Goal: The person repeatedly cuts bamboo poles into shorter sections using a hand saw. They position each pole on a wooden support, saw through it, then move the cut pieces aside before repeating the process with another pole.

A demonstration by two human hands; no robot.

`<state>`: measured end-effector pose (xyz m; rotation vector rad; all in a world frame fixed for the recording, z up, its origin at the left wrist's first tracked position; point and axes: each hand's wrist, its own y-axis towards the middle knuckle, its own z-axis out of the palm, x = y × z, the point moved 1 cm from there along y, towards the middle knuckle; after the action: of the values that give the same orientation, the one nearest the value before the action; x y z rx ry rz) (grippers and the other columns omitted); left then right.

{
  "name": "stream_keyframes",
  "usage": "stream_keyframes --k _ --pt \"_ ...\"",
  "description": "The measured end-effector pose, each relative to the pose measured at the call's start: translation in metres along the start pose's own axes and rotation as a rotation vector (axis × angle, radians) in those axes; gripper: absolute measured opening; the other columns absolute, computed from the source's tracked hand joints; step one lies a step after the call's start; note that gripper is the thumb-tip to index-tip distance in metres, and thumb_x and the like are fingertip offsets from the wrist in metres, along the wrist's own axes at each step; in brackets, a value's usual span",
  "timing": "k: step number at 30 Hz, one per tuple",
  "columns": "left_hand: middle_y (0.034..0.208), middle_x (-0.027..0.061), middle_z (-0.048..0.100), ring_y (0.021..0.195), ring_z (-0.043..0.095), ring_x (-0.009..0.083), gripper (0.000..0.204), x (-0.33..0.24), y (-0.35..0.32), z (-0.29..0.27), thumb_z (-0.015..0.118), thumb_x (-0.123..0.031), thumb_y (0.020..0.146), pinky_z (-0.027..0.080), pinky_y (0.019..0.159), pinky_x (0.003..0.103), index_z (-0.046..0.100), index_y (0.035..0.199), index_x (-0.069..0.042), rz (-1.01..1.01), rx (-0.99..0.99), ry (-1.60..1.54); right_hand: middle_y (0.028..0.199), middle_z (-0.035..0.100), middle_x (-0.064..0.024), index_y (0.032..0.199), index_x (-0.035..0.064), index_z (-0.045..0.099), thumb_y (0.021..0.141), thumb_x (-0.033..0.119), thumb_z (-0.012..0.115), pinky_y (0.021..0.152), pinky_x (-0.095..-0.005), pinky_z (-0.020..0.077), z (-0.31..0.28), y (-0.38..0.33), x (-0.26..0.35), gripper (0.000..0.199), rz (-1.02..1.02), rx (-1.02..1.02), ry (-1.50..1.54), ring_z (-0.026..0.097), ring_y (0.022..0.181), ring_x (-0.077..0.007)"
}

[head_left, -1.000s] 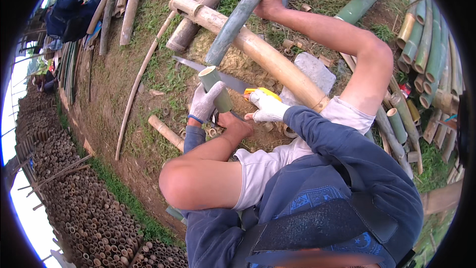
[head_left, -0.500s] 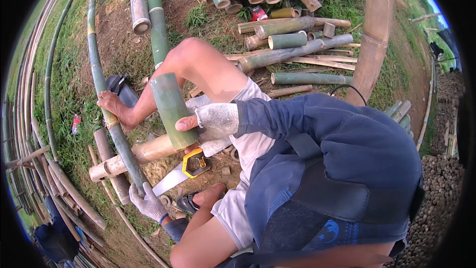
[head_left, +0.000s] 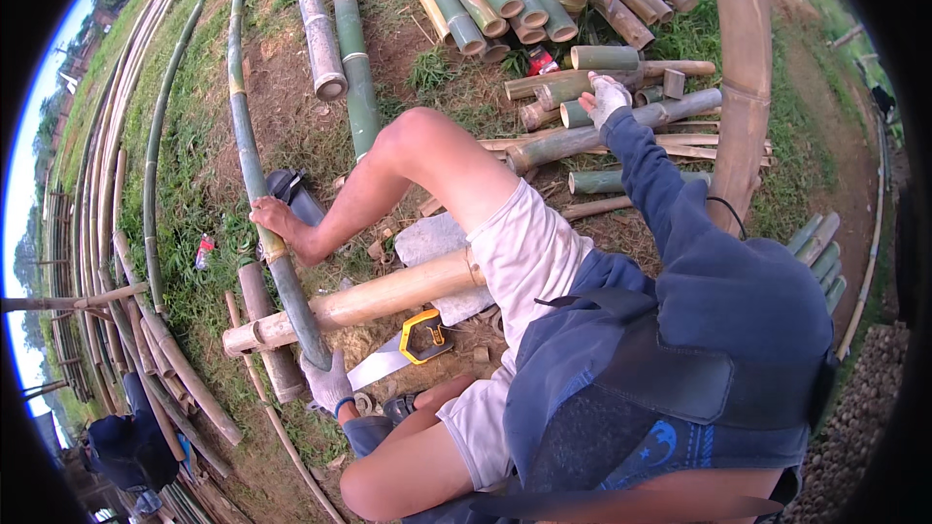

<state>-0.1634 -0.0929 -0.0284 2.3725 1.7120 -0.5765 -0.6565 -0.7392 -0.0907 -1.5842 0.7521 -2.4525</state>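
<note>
My left hand (head_left: 330, 381), in a pale work glove, is closed around the lower end of a long green bamboo pole (head_left: 254, 160). My bare right foot (head_left: 282, 221) presses on that pole. It lies across a thick tan bamboo log (head_left: 398, 288). Stretched out to the far right, my gloved right hand (head_left: 607, 99) has its fingers apart and holds nothing. Just beyond it, a short cut piece of green bamboo (head_left: 604, 58) rests on the pile. A handsaw (head_left: 423, 337) with a yellow and black handle lies beside the log, near my left hand.
Cut green bamboo lengths (head_left: 485, 0) are stacked at the back. An upright bamboo post (head_left: 743, 68) rises beside my right arm. A flat stone (head_left: 430, 238) lies by the log, and a dark sandal (head_left: 296, 192) sits near my foot. Long poles (head_left: 116, 184) run along the left.
My right hand has swung outward to the right and let go of the short bamboo piece, which now lies on the pile. My left hand stays at the pole's end.
</note>
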Motion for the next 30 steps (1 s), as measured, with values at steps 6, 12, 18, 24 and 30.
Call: stream_keyframes --k 6,12,18,24,30 --pt "0.143 0.0229 0.073 0.128 0.072 0.0412 0.09 0.002 -0.002 0.004 0.089 -0.042 0.084 0.054 0.11 0.049 0.055 0.16 -0.008 0.029 -0.041 0.014 0.139 0.061 -0.0162 0.153 0.0131 0.058 0.105 0.027 0.076 0.084 -0.0439 0.0626 -0.014 -0.044 -0.121 0.053 -0.44 0.218 -0.881 0.066 0.115 -0.0271" --pt "0.138 0.0262 0.073 0.124 0.073 0.0457 0.095 0.007 -0.005 -0.001 0.086 -0.055 0.084 0.056 0.106 0.053 0.053 0.16 -0.007 0.006 -0.082 0.141 0.134 0.064 -0.0203 0.147 0.0051 0.061 0.108 0.025 0.073 0.102 -0.0436 0.0556 -0.016 -0.126 -0.193 0.045 -0.418 0.691 -1.328 0.068 0.114 -0.0312" --pt "0.135 0.0256 0.073 0.123 0.073 0.0439 0.091 0.005 -0.02 -0.014 0.086 -0.054 0.084 0.058 0.103 0.054 0.054 0.158 -0.011 -0.036 -0.004 0.034 0.135 0.064 -0.0202 0.147 0.0051 0.06 0.109 0.028 0.072 0.102 -0.0442 0.056 0.067 -0.13 -0.235 0.046 -0.348 0.889 -1.499 0.068 0.116 -0.0313" --pt "0.134 0.0221 0.073 0.122 0.073 0.0417 0.091 0.039 -0.079 -0.032 0.087 -0.058 0.082 0.057 0.105 0.052 0.058 0.154 -0.011 -0.088 -0.056 0.085 0.136 0.064 -0.02 0.148 0.005 0.059 0.11 0.03 0.071 0.102 -0.0448 0.0564 0.16 -0.139 -0.28 0.047 -0.332 1.028 -1.542 0.068 0.117 -0.0314" --pt "0.127 0.0189 0.073 0.122 0.071 0.0381 0.09 0.123 -0.2 -0.054 0.095 -0.049 0.073 0.057 0.104 0.051 0.063 0.148 -0.01 -0.294 -0.156 0.247 0.137 0.064 -0.0199 0.149 0.005 0.059 0.11 0.032 0.07 0.103 -0.0454 0.0568 0.246 -0.158 -0.33 0.048 -0.306 1.153 -1.529 0.068 0.119 -0.0315"
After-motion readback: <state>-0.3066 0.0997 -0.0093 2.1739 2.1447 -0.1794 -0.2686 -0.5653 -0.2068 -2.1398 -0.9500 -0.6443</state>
